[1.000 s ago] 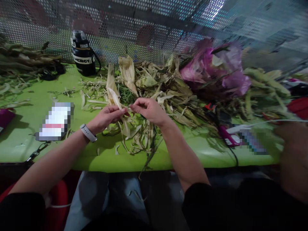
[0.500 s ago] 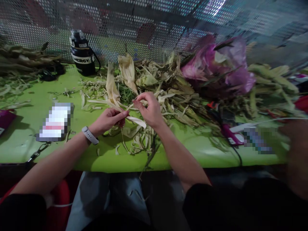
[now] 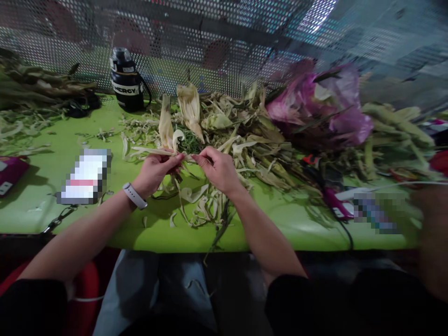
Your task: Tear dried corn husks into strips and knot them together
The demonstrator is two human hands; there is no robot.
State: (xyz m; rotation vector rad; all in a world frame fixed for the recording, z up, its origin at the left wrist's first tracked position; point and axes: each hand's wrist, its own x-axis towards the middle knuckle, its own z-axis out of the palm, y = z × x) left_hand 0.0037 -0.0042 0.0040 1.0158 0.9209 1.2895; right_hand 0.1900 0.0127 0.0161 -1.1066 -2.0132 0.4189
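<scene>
Thumb and fingers of my left hand (image 3: 154, 171) are closed on pale strips of corn husk, and one wide strip (image 3: 177, 136) curls up above them. My right hand (image 3: 220, 171) pinches the other end of a thin husk strip (image 3: 188, 157) that spans the short gap between my fingertips. Just beyond my hands stand two dried corn husks (image 3: 165, 120), with a bunch of thin green strands (image 3: 189, 141) beside them. Husk scraps (image 3: 206, 207) lie on the green table (image 3: 122, 233) below my hands.
Husks are heaped to the right (image 3: 262, 144), near a pink plastic bag (image 3: 350, 109). A black bottle (image 3: 128, 88) stands at the back left, before a perforated metal screen (image 3: 175, 42). A blurred-out phone (image 3: 86, 177) lies left. A co-worker's arm (image 3: 434, 233) is at the right edge.
My hands have drawn level, with the right one slightly lower. The wide pale strip that pointed right beneath my right hand now curls upward above my left hand.
</scene>
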